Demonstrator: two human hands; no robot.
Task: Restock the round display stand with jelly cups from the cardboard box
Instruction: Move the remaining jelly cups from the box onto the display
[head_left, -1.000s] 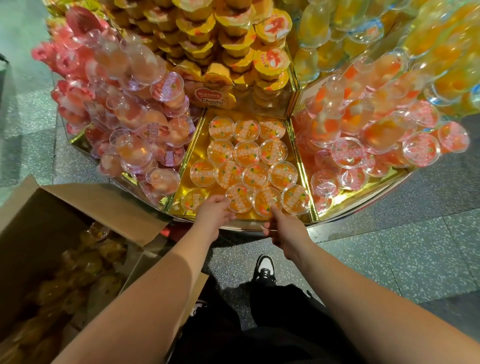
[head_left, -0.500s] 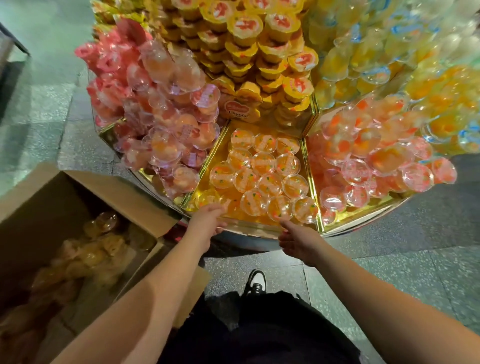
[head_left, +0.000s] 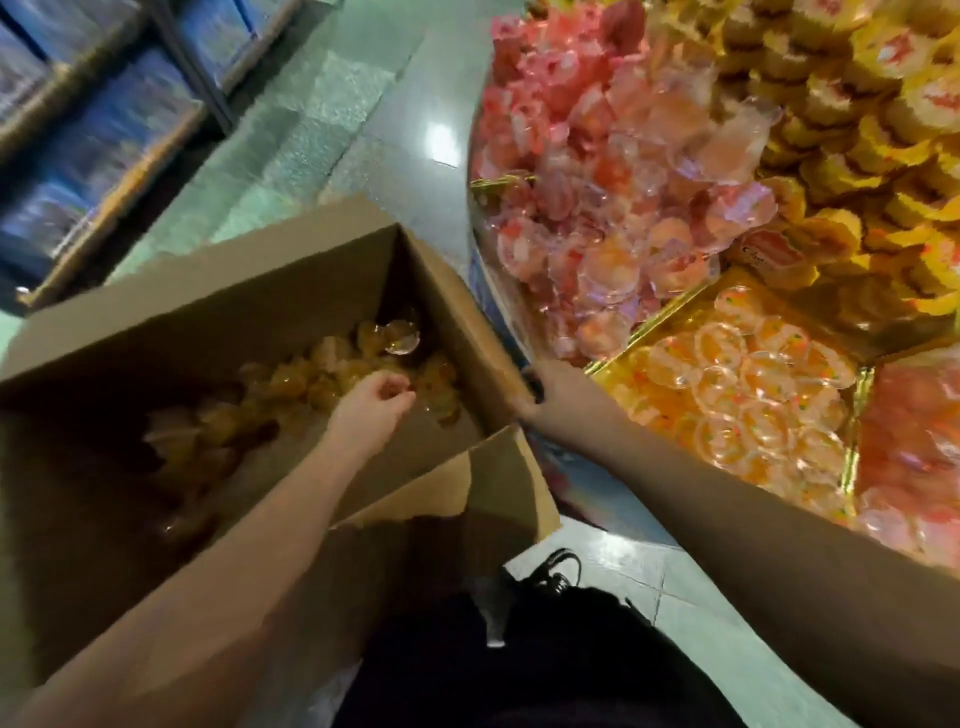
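Observation:
The open cardboard box stands on the floor at the left, with orange jelly cups loose in its bottom. My left hand reaches down into the box, fingers loosely curled just above the cups, nothing visibly held. My right hand grips the edge of the box's right flap, its fingertips hidden behind the cardboard. To the right is the round display stand, whose gold compartment holds a layer of orange jelly cups.
Heaps of pink cups and yellow cups fill neighbouring compartments; more reddish cups lie at the far right. Blue-fronted shelves stand at the back left. My shoe is on the tiled floor between box and stand.
Both hands left the stand's front edge. My view swung left to the box; the left hand went into it and the right hand took hold of its flap.

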